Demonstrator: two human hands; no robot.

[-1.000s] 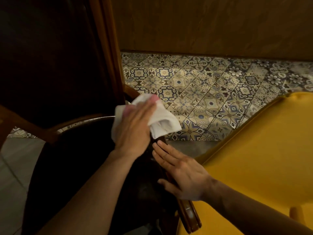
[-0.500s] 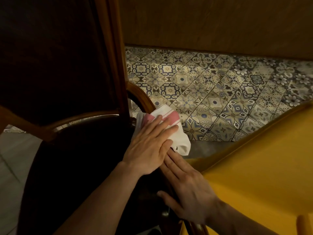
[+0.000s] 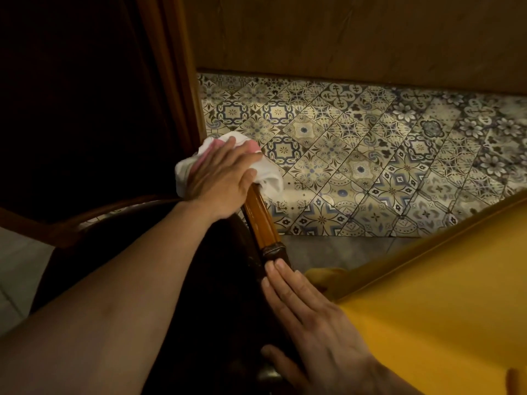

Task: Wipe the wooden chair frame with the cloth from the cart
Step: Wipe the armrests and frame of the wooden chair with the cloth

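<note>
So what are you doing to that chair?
A person is wiping the chair's wooden armrest. The left hand presses a white cloth with pink stripes onto the far end of the armrest, near the chair's back post. The right hand lies flat on the near end, fingers straight, steadying it. A yellow seat sits alongside, over the patterned tile floor.

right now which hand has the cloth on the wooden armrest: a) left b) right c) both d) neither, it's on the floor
a: the left hand presses the white cloth onto the top of the armrest, while the right hand lies flat and bare lower down the rail.
</note>
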